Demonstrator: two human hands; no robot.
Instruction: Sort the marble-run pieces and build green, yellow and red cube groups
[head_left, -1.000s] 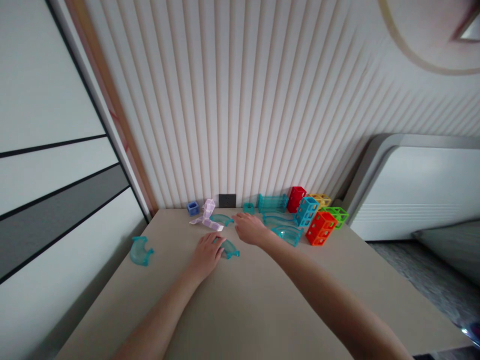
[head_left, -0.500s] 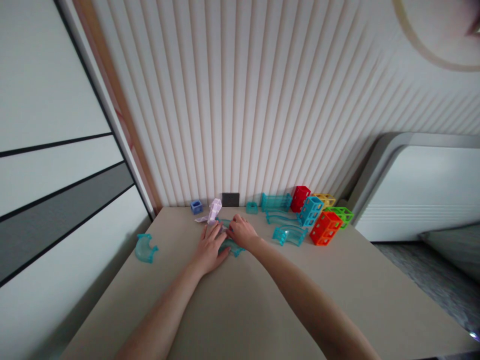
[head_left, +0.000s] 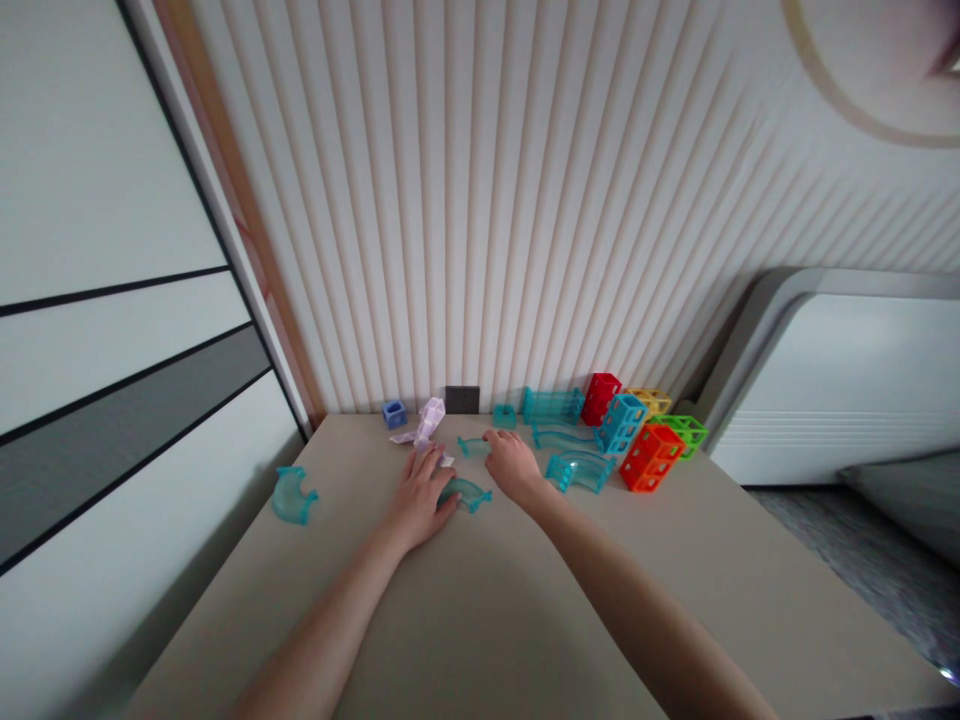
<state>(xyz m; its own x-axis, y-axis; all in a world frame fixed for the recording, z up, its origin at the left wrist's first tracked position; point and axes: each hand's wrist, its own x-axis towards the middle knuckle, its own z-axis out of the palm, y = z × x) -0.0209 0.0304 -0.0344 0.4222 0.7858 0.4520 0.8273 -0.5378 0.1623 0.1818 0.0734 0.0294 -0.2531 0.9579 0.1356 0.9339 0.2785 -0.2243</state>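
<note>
My left hand (head_left: 420, 495) lies palm down on the beige table (head_left: 480, 600), its fingers spread over a curved teal track piece (head_left: 469, 493). My right hand (head_left: 514, 464) rests just to the right, fingers bent, its fingertips touching a second curved teal track piece (head_left: 472, 446). A pale pink angled piece (head_left: 427, 422) lies beyond my left hand. A small blue cube (head_left: 394, 412) stands behind it by the wall.
More teal track pieces (head_left: 574, 465) and red (head_left: 600, 397), blue (head_left: 622, 421), orange (head_left: 651, 456), green (head_left: 681, 430) and yellow lattice blocks stand at the back right. One teal curve (head_left: 292, 496) lies at the table's left edge. A dark wall socket (head_left: 461, 399) sits behind.
My right hand moved left to meet my left hand, then drew back right. A teal curved piece now lies clear of my hands beside the right fingertips. My left hand stayed.
</note>
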